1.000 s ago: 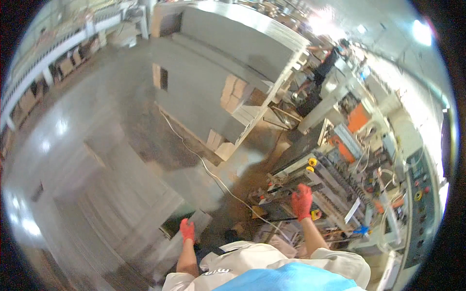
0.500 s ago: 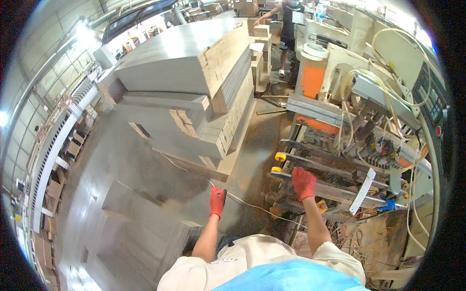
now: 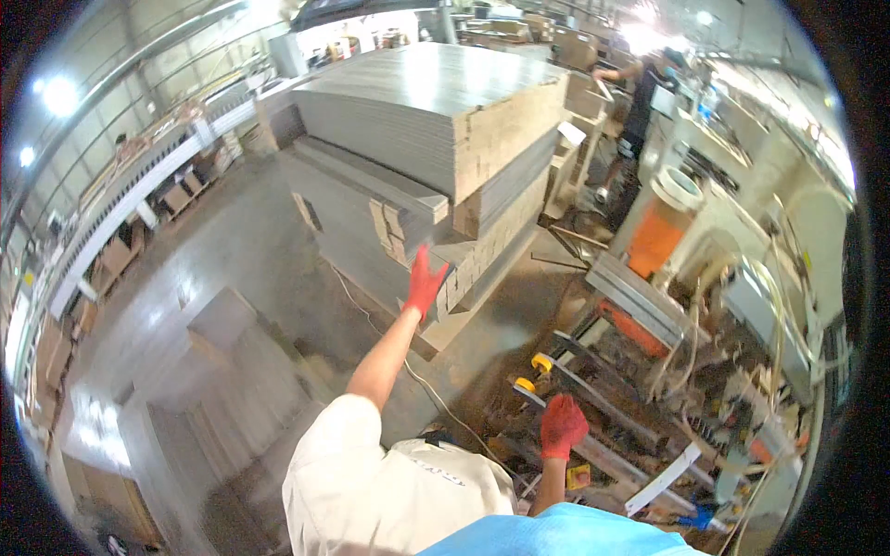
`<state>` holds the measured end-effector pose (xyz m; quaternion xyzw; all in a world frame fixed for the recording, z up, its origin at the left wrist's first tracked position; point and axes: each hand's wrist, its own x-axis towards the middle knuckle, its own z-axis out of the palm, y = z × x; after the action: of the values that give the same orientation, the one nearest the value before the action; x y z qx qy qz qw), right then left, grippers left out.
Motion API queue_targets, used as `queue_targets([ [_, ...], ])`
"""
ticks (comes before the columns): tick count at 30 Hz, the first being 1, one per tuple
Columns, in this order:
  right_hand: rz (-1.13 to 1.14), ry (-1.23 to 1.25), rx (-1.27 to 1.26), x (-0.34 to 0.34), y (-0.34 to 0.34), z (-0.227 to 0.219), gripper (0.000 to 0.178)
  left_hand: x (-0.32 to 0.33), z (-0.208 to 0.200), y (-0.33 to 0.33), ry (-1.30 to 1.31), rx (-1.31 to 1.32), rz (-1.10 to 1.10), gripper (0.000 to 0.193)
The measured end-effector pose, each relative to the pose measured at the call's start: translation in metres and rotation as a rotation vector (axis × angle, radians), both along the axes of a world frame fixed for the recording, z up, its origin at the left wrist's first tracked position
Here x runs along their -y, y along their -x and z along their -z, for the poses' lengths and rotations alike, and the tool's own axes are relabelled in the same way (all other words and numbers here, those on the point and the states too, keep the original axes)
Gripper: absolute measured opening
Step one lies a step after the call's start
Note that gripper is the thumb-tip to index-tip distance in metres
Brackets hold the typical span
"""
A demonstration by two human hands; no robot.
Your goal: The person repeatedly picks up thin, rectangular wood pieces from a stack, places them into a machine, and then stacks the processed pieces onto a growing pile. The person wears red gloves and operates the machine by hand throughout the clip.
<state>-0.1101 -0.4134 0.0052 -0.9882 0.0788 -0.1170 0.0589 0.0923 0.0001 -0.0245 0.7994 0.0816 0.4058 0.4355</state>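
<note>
- Stacked grey boards (image 3: 436, 120) — long axis running away, ahead and left of the person.
- Left hand (image 3: 424, 283) — red-gloved, fingers spread, nearer, empty.
- Right hand (image 3: 562, 424) rests curled on machine rail (image 3: 603, 454).

Tall stack of grey boards (image 3: 436, 120) — pale cut edges — on the floor.

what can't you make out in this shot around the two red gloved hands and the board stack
- Head view: whether the left hand touches the stack of grey boards or is just short of it; too small.
- Head view: what the right hand grips on the machine rails; its back hides the fingers.
- Head view: the stack's base, blocked by lower boards.
- Head view: the co-worker, small and glare-washed.
</note>
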Motion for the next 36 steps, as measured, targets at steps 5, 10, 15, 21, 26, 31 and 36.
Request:
queue_targets([
  [5, -0.148, -0.019, 0.170, -0.015, -0.005, 0.012, 0.029, -0.088, -0.060, -0.073, -0.010, -0.110, -0.284, 0.077],
  [10, -0.010, 0.061, 0.015, -0.009, 0.004, -0.006, 0.025, -0.076, -0.063, -0.122, 0.059, -0.225, -0.230, 0.063],
  [15, -0.042, 0.005, 0.083, -0.010, 0.004, -0.002, 0.030, -0.127, -0.021, -0.146, 0.255, 0.052, -0.077, 0.041],
  [21, -0.062, -0.046, 0.110, -0.011, -0.002, 0.009, 0.029, -0.194, -0.025, -0.142, 0.915, 0.114, 0.117, 0.025],
  [26, 0.000, 0.091, 0.014, -0.017, -0.002, 0.000, 0.027, -0.093, 0.000, -0.079, 1.036, 0.059, 0.290, 0.041],
  [31, 0.022, 0.011, 0.049, -0.007, 0.004, 0.004, 0.031, -0.005, -0.050, 0.005, 1.667, 0.010, 0.728, 0.046],
  [36, -0.008, -0.205, 0.066, -0.014, -0.007, -0.013, 0.026, -0.034, -0.024, -0.001, 1.290, 0.063, 0.705, 0.035],
])
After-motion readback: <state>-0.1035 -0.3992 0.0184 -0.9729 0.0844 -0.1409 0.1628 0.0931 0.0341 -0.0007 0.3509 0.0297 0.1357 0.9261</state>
